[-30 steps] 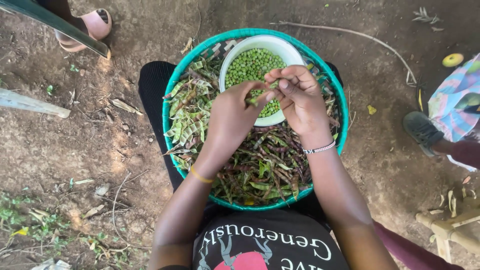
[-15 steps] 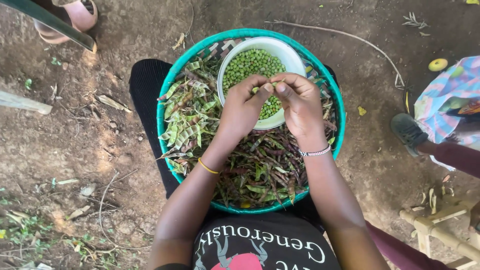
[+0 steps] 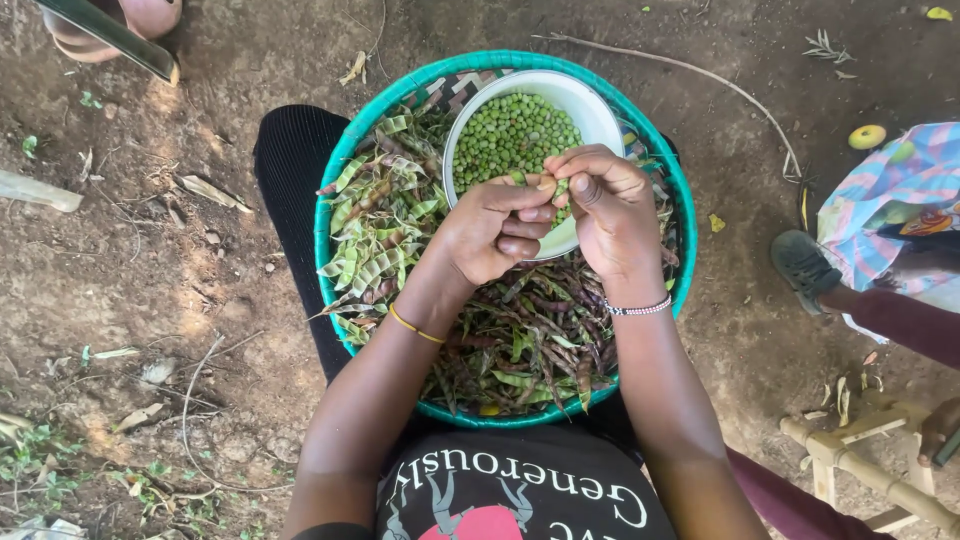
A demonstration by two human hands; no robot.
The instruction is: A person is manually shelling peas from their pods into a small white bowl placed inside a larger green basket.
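Just above the frame's centre, the left hand [image 3: 490, 228] and right hand [image 3: 605, 210] meet fingertip to fingertip, both pinched on one small green pod [image 3: 553, 187]. The pod sits between the two thumbs, its long axis running roughly up-down in the frame, equally close to each hand. Directly beneath and behind the fingers lies the white bowl [image 3: 590, 105] of shelled peas [image 3: 510, 135], so the pod hangs over the bowl's lower rim. The bowl rests in a teal basket [image 3: 330, 235] on the person's lap, full of pods [image 3: 385, 235], paler at left, darker below. Dirt ground [image 3: 150, 250] surrounds it.
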